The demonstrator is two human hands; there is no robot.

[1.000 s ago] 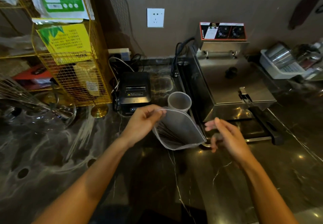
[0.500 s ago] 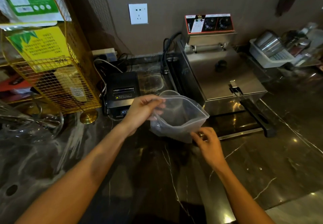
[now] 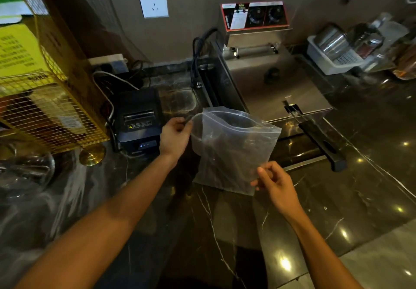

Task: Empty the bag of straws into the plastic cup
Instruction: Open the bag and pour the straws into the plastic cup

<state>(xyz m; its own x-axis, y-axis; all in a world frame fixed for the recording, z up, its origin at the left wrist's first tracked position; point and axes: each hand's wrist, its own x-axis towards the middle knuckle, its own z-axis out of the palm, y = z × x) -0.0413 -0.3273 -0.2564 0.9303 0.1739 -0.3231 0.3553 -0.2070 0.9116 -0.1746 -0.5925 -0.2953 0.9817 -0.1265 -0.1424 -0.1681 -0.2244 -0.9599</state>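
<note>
- Against half a second ago, the clear plastic bag [image 3: 234, 151] hangs more upright, its mouth tipped up and away over the plastic cup [image 3: 196, 131], and the right hand [image 3: 275, 181] sits higher on the bag's lower right corner.
- The left hand [image 3: 175, 136] has its grip closed at the cup's left rim, by the bag's upper left edge; which of the two it pinches cannot be told.
- The right hand's grip pinches the bag's bottom corner between thumb and fingers.
- The bag is thin, translucent and rectangular, with a zip-seal strip along its open mouth; dark straws [image 3: 225, 153] show dimly through the film.
- The cup is translucent and round-rimmed, mostly hidden behind the bag, standing on the dark, glossy, white-veined marble desk [image 3: 225, 232].
- Just behind stands a boxy stainless-steel fryer [image 3: 274, 86]; to the left, a black receipt printer [image 3: 138, 119].
</note>
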